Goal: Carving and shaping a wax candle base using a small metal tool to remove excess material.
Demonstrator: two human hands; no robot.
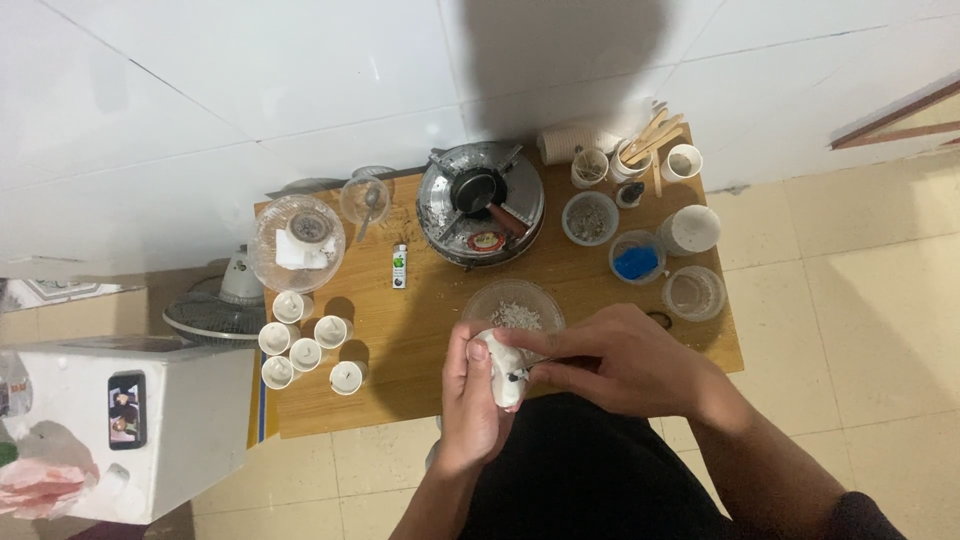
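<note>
My left hand [470, 400] grips a small white candle-like lump [503, 375] over the near edge of a low wooden table [400, 320]. My right hand [615, 360] holds a thin metal tool [545, 368] whose tip touches the white lump. Just beyond my hands sits a clear bowl [513, 305] with white flakes in it.
A small gas stove [480, 203] with a black pot stands at the table's back. Several small white filled cups [305, 345] cluster at the left, with a lighter [399, 266], a covered clear bowl [297, 242], a blue-powder cup [636, 258], jars and wooden sticks [650, 135]. A white box [130, 420] and fan [215, 310] stand left.
</note>
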